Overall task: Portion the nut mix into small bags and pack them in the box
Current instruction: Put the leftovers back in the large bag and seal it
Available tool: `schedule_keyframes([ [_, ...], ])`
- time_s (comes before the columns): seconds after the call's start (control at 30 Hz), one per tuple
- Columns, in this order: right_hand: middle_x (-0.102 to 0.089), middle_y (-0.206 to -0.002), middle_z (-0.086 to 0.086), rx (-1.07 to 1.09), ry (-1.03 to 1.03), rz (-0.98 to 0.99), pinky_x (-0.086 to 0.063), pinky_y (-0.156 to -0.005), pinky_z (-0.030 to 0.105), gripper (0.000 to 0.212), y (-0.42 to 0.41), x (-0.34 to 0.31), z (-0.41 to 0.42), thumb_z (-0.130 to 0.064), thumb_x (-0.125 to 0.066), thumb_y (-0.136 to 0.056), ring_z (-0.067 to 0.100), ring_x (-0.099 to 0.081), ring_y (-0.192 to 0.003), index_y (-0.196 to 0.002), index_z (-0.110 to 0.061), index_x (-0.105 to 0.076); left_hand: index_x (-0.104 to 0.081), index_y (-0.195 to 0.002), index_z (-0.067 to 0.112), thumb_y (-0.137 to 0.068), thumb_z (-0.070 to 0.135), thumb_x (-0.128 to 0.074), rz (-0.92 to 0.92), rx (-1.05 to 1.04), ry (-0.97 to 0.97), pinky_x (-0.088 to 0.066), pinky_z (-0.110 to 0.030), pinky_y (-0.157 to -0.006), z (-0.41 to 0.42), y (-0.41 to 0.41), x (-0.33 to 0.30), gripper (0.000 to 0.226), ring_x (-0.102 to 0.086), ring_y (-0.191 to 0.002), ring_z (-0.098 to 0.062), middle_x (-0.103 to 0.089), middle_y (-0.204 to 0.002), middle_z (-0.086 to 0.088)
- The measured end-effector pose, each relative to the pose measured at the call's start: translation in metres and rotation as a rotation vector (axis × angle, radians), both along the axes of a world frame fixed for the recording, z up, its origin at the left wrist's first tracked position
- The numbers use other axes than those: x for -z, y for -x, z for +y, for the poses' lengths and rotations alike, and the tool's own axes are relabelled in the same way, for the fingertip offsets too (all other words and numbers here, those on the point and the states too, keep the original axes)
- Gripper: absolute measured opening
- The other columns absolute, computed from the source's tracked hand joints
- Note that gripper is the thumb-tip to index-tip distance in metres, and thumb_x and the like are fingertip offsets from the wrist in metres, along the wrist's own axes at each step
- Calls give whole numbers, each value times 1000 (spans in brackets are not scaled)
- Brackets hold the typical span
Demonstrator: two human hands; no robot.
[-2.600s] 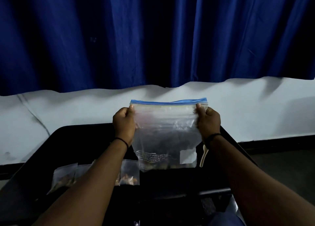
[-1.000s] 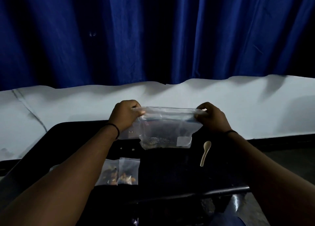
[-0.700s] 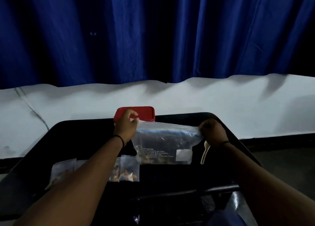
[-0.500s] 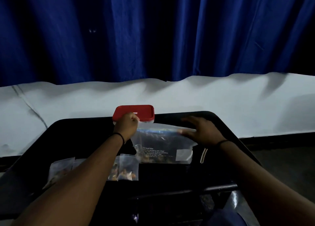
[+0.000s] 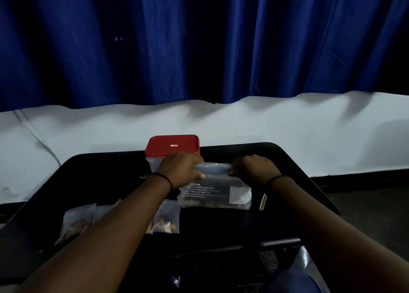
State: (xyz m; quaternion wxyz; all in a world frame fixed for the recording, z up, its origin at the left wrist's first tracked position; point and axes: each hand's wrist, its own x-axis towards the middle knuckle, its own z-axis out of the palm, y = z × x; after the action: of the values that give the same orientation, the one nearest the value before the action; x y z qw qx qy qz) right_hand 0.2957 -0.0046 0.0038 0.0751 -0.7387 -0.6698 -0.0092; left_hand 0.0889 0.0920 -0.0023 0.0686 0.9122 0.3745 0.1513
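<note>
The large clear plastic zip bag point(image 5: 215, 193) lies on the black table point(image 5: 99, 182), its dim contents hard to make out. The left hand point(image 5: 180, 170) and right hand point(image 5: 254, 169) grip its folded top edge, fingers curled round it. Behind stands a red-lidded plastic box point(image 5: 172, 149). Small clear bags holding nuts point(image 5: 166, 221) lie nearer, partly hidden by the left forearm; the cream spoon point(image 5: 263, 202) is mostly hidden.

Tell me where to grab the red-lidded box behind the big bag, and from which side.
Grip the box by its clear side walls just under the red lid, coming from above and the far left. The lid sits shut and flat, and both hands, left hand and right hand, plus the large zip bag block its near side.
</note>
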Motion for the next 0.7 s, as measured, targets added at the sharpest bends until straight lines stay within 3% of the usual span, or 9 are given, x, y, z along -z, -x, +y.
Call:
schedule_keyframes([
  [0.1, -68, -116, 7, 6, 12, -68, -47, -84, 34, 28, -4, -9, 5, -44, -58, -93, 30, -63, -109, -114, -26, -65, -71, -90, 20, -87, 36, -69, -7, 15, -195, -40, -30, -76, 8, -9, 1, 16, -62, -92, -22, -70, -93, 1],
  [0.17, -70, -112, 8, 37, -85, -154, -47, -81, 35, 25, -5, -10, 11, -40, -57, -94, 31, -65, -105, -112, -26, -65, -71, -88, 20, -87, 30, -67, -53, 2, -371, -35, -34, -78, 12, -15, 3, 11, -59, -90, -25, -68, -90, -1],
  [0.27, -72, -80, 4, 31, -398, -324, -45, -69, 35, 8, -6, -2, 20, -24, -69, -80, 30, -69, -78, -88, -23, -68, -66, -79, 17, -75, 17, -68, -131, -62, -633, -36, -36, -69, 14, -20, 12, 4, -58, -76, -28, -62, -77, -4],
  [0.37, -63, -59, 0, 12, -461, -400, -40, -60, 30, 12, -6, 16, 15, -16, -74, -61, 25, -62, -59, -65, -20, -64, -59, -79, 16, -72, 11, -64, -123, -70, -717, -40, -39, -65, 10, -22, 39, 10, -55, -71, -30, -57, -75, -7],
  [0.5, -59, -56, -3, -198, -316, -438, -37, -53, 27, 13, -10, 56, -6, -27, -70, -57, 21, -60, -55, -53, -21, -60, -64, -77, 18, -76, 18, -49, -87, 99, -656, -36, -34, -69, -5, -10, 92, 15, -59, -70, -26, -61, -74, -3],
  [0.6, -60, -55, -4, -206, -246, -364, -17, -47, 23, 14, -8, 63, -26, -32, -70, -57, 14, -61, -53, -49, -23, -62, -68, -72, 22, -76, 22, -52, -105, 251, -542, -34, -27, -70, -10, 1, 106, 17, -62, -70, -19, -65, -75, 2],
  [0.63, -64, -61, -1, -195, -204, -310, -17, -49, 25, 13, -7, 63, -30, -28, -69, -66, 17, -64, -60, -55, -22, -66, -67, -68, 24, -75, 22, -58, -127, 290, -472, -33, -24, -69, -9, 3, 106, 11, -61, -68, -16, -64, -71, 4],
  [0.7, -72, -88, 5, -158, -54, -103, -32, -62, 31, 15, -9, 66, -31, -26, -60, -89, 24, -67, -86, -82, -20, -71, -64, -63, 24, -73, 23, -71, -193, 284, -230, -38, -24, -67, -10, 7, 99, 12, -58, -67, -11, -63, -67, 6],
])
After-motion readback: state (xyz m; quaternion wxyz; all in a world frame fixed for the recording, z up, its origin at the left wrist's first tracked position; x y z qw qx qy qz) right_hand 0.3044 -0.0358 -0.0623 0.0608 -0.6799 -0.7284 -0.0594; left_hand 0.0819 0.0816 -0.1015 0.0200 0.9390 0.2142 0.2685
